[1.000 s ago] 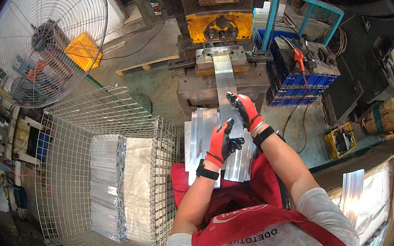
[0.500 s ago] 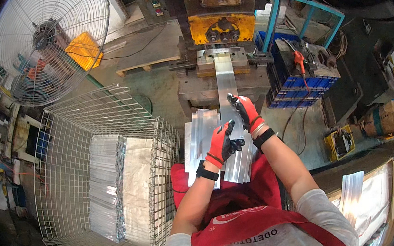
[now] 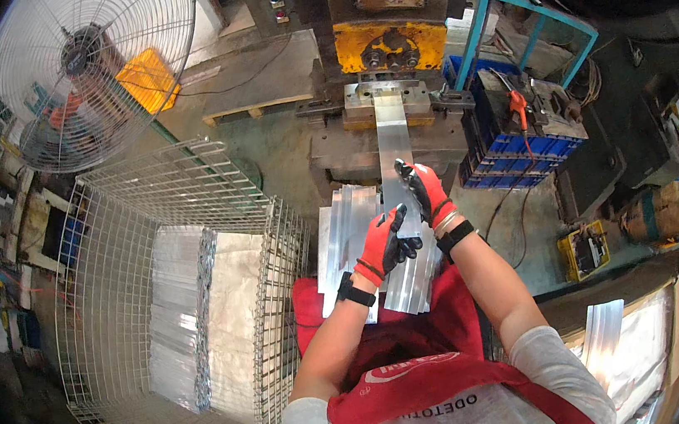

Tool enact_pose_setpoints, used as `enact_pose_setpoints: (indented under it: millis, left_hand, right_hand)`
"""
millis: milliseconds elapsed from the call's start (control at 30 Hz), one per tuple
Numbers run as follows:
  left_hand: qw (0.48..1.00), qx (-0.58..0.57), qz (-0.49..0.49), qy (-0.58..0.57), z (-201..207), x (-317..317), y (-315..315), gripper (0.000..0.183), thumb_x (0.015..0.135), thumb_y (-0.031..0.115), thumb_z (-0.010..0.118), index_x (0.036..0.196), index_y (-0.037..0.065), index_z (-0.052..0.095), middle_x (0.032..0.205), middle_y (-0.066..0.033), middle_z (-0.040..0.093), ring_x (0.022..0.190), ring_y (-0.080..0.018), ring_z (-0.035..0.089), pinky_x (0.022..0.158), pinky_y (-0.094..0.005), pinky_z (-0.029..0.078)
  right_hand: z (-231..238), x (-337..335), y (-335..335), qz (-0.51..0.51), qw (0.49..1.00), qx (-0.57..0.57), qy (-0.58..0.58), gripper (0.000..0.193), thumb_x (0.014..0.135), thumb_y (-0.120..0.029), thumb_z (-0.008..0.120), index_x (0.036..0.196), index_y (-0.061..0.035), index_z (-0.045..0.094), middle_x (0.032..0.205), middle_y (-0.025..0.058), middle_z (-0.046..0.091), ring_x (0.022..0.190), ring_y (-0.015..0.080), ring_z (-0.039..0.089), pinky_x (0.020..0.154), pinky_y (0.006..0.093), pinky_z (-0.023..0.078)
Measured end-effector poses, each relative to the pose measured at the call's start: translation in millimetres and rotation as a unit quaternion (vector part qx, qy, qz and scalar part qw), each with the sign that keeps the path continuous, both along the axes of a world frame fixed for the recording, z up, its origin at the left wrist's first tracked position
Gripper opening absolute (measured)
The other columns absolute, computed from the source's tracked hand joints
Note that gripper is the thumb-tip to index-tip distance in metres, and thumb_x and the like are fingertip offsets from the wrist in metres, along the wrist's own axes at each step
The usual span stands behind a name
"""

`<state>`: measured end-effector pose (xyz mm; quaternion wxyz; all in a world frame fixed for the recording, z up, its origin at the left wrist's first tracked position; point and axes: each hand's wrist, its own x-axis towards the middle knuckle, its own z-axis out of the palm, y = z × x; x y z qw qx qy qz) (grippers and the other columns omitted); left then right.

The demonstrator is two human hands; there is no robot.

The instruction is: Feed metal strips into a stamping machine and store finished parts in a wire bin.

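A long flat aluminium strip [image 3: 394, 144] runs away from me, its far end resting in the die block [image 3: 361, 110] of a press. My left hand [image 3: 385, 244], in a red and black glove, grips the strip's near end from the left, with the thumb raised along its edge and fingers beneath. Farther up, my right hand [image 3: 429, 192], gloved alike, holds the right edge. Below the hands, a stack of metal profiles [image 3: 408, 288] lies over my lap. More profiles [image 3: 349, 223] sit to its left.
At left stands a wire mesh cage [image 3: 273, 219] holding stacked strips [image 3: 174, 306]. A large fan [image 3: 88, 60] rises behind it. Blue crates [image 3: 509, 155] bearing tools stand right of the press [image 3: 391, 43]. A yellow basket [image 3: 585, 251] sits on the floor at right.
The whole view has shifted slightly. Both hands keep their grip on the strip, and its place in the die looks the same.
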<state>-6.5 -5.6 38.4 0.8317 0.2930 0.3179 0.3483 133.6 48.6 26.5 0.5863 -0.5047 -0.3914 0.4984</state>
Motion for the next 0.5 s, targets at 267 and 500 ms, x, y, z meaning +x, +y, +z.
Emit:
enact_pose_setpoints:
  millis: [267,500]
  left_hand:
    - [0.963,0.194,-0.068,0.173,-21.7,-24.7,-54.2,0.025,0.089,0.022,0.047,0.107,0.006,0.050,0.077,-0.0069,0.057,0.059,-0.0172,0.057,0.053,-0.0241,0.044]
    - [0.968,0.149,-0.198,-0.025,-40.6,-59.3,-98.2,0.037,0.088,0.024,0.047,0.118,0.001,0.046,0.098,-0.0069,0.054,0.078,-0.0104,0.055,0.068,-0.0246,0.044]
  right_hand:
    - [-11.6,19.6,-46.8,0.023,0.995,0.084,0.053,0.025,0.084,-0.015,0.049,0.102,0.0009,0.058,0.096,0.0036,0.059,0.085,0.0118,0.055,0.075,0.0238,0.042]
    - [-12.0,10.9,-106.2,0.099,0.964,-0.002,0.245,0.025,0.088,-0.016,0.046,0.108,-0.0008,0.050,0.099,0.0052,0.056,0.093,0.0164,0.054,0.092,0.0332,0.040]
